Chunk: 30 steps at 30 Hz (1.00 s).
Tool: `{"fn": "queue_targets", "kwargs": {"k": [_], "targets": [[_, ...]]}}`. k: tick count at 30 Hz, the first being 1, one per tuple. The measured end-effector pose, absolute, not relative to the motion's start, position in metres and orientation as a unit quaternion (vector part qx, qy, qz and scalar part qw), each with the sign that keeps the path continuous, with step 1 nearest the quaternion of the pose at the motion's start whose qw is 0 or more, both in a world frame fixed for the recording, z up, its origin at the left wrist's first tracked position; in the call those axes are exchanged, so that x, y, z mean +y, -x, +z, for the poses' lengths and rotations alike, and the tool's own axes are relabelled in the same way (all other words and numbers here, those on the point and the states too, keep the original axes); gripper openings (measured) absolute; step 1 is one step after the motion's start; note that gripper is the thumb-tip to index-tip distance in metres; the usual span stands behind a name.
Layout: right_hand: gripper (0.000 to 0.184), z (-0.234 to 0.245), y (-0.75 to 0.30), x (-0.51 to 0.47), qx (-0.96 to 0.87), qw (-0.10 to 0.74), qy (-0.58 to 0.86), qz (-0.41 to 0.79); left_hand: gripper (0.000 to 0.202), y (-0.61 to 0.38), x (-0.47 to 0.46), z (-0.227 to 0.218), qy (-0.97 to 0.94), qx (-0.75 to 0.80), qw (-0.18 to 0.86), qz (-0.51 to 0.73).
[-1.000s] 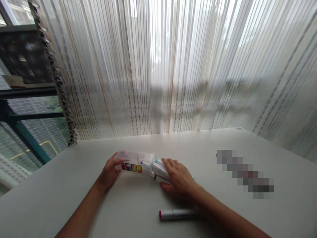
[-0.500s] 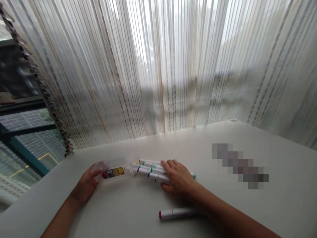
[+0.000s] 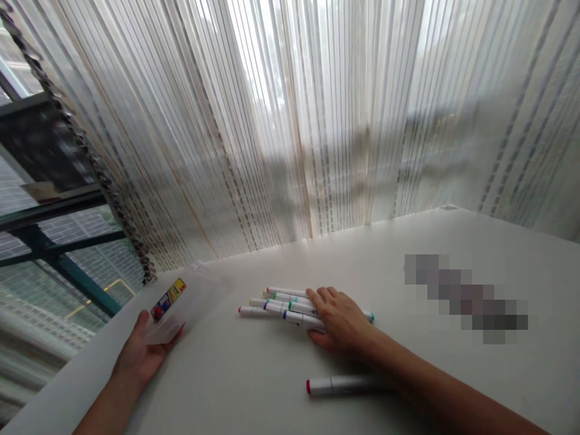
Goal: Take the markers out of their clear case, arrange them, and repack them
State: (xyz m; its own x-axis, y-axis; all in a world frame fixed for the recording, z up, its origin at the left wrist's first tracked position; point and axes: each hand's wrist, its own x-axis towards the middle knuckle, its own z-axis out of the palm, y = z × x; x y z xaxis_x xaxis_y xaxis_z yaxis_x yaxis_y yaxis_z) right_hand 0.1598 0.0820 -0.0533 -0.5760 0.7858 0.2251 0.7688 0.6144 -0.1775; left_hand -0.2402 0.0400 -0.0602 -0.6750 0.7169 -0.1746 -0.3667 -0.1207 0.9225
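Note:
My left hand [image 3: 140, 359] grips one end of a clear plastic pouch [image 3: 188, 305], thumb on one side and fingers beneath. A blue and yellow printed label [image 3: 168, 300] shows on the pouch, which tilts up and away to the right, its far end blurred. Several white markers [image 3: 304, 319] with coloured ends lie in a loose bundle on the table. Over their right part my right hand [image 3: 338, 320] is curled, thumb on the near side, hiding part of them. Nearer to me lies a single marker [image 3: 321, 385] with a red end, its right part behind my right forearm.
The white table [image 3: 235, 386] reaches back to a striped sheer curtain [image 3: 281, 151]. A pixelated patch [image 3: 466, 299] covers something on the right of the table. At the left, beyond the curtain's edge, are dark green window bars [image 3: 63, 254].
My left hand has pulled the pouch left and tilted it up, apart from the markers. A pink-ended marker now shows fully outside the pouch. My right hand stays on the bundle.

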Motion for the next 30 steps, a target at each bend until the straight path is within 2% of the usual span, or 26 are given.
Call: {"fn": "queue_targets", "kwargs": {"k": [3,8,12,16,20,30], "targets": [[0.067,-0.052,-0.16,0.081,-0.887,0.141,0.438,0.032,0.024,0.222,0.049,-0.056,-0.144,0.483,0.394,0.769],[0.066,-0.05,-0.16,0.08,-0.885,0.135,0.443,0.039,0.022,0.192,0.059,-0.055,-0.191,0.467,0.463,0.729],[0.066,-0.049,-0.16,0.08,-0.886,0.132,0.443,0.039,0.01,0.183,0.068,-0.064,-0.279,0.538,0.404,0.685],[0.067,-0.048,-0.16,0.08,-0.887,0.129,0.441,0.042,0.033,0.186,0.077,-0.073,-0.32,0.587,0.325,0.668],[0.067,-0.047,-0.16,0.08,-0.888,0.131,0.438,0.045,0.053,0.187,0.078,-0.075,-0.373,0.617,0.304,0.623],[0.067,-0.048,-0.16,0.081,-0.89,0.13,0.434,0.043,0.062,0.193,0.069,-0.072,-0.409,0.647,0.282,0.578]]}}
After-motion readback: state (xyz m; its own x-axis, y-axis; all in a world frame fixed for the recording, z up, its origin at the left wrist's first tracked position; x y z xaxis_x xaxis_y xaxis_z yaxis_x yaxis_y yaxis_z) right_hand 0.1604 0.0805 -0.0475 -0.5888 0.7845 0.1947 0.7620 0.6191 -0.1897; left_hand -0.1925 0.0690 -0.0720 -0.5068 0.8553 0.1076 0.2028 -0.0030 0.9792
